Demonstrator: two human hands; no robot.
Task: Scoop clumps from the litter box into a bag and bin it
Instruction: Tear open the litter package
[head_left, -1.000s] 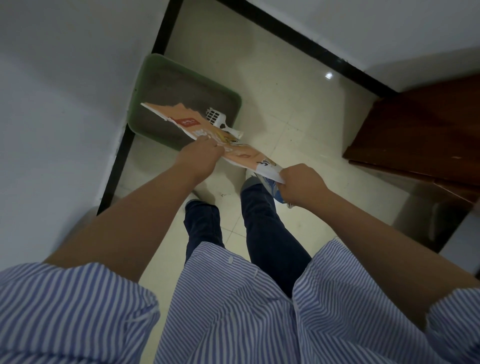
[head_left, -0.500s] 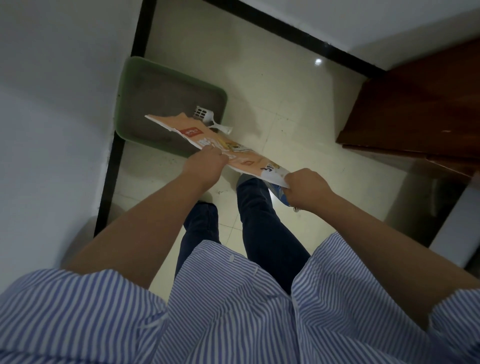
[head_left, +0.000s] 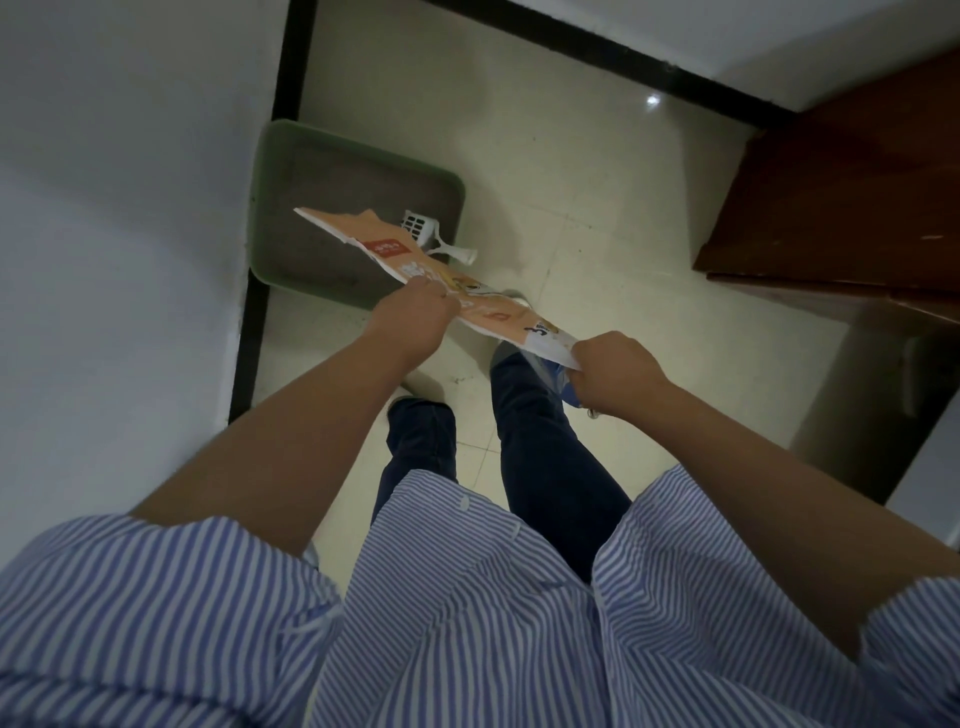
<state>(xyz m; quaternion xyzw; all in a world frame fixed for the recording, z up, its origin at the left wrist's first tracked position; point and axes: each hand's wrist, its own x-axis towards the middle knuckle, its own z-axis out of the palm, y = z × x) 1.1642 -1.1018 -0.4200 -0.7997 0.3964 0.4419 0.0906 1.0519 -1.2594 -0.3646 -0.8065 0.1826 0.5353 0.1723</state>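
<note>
A green litter box (head_left: 270, 156) filled with grey litter stands on the tiled floor against the left wall. A white slotted scoop (head_left: 426, 234) lies at its near right side, handle resting over the rim. I hold an orange and white printed bag (head_left: 374, 241) flat and stretched above the box's near edge. My left hand (head_left: 415, 319) pinches the bag's near edge around its middle. My right hand (head_left: 610, 371) is closed on the bag's right end, where something blue shows below the fist.
A white wall runs along the left with a black skirting strip (head_left: 260, 312). A dark wooden door or cabinet (head_left: 841, 182) stands at the right. My legs in dark trousers and my shoes are on the tiles below the bag.
Both hands keep the same grip on the bag. The hands and bag have lowered slightly and the view has shifted a little relative to the litter box.
</note>
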